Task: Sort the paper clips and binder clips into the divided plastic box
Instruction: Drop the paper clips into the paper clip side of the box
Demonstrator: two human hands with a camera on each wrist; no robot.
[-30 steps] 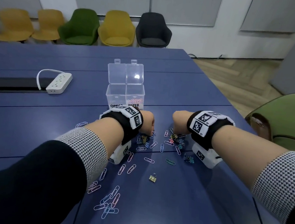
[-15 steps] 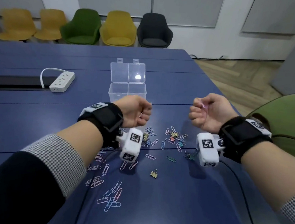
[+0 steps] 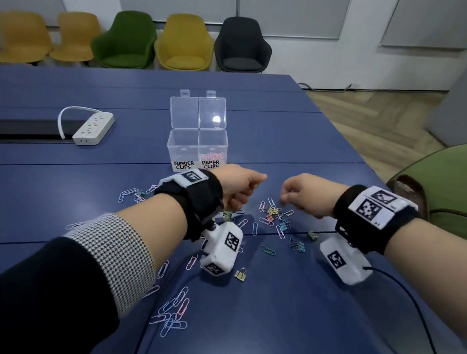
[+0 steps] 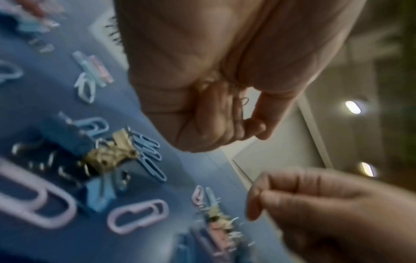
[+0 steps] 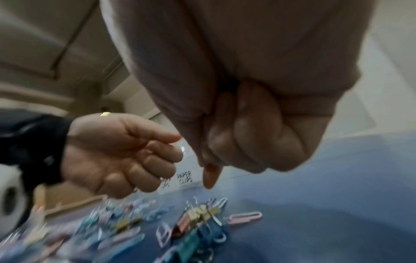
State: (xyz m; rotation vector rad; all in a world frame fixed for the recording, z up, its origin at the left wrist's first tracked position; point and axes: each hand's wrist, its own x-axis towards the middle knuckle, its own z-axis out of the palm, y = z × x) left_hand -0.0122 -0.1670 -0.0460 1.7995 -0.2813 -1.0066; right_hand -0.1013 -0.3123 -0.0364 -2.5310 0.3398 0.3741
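Observation:
The clear divided box [image 3: 184, 150] stands open at mid-table, labelled BINDER CLIPS on the left and PAPER CLIPS on the right; pink paper clips lie in the right compartment. Just in front of it a mixed pile of clips [image 3: 274, 217] is scattered on the blue table. My left hand [image 3: 249, 186] hovers over the pile with fingers curled, and in the left wrist view a thin wire loop shows at its pinch [image 4: 243, 124]. My right hand [image 3: 290, 194] is a curled fist beside it, a hint of pink at its fingers; in the right wrist view [image 5: 216, 160] its contents are hidden.
A gold binder clip [image 3: 240, 274] lies alone near me, and more pastel paper clips [image 3: 172, 315] are strewn closer still. A white power strip [image 3: 92, 127] and a black flat panel [image 3: 19, 128] sit at the left. A green chair [image 3: 451, 190] stands by the table's right edge.
Both hands rose from the pile and turned palm-up, the right showing a pink clip. Now they have turned knuckles-up again and come closer together over the pile.

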